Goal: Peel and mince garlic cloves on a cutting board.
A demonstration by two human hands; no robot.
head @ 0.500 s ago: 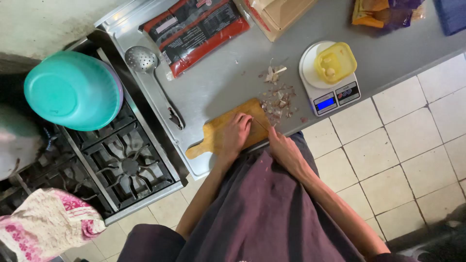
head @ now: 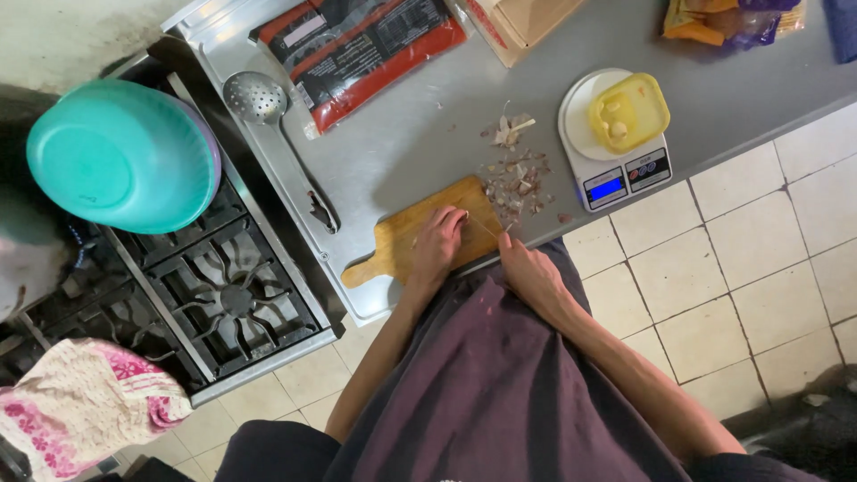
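Pressing down on the wooden paddle-shaped cutting board [head: 420,234], left hand [head: 437,245] lies curled, contents unclear. Right hand [head: 527,268] grips a thin knife [head: 486,228] beside scattered papery garlic skins [head: 518,178].

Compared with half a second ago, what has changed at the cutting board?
Very little. The left hand lies on the wooden cutting board as before, and the right hand stays at the board's right edge by the garlic peels; what it holds is too small to tell. Neither hand took or released anything visibly. The scale with its yellow container, the skimmer and the teal bowl are unchanged.
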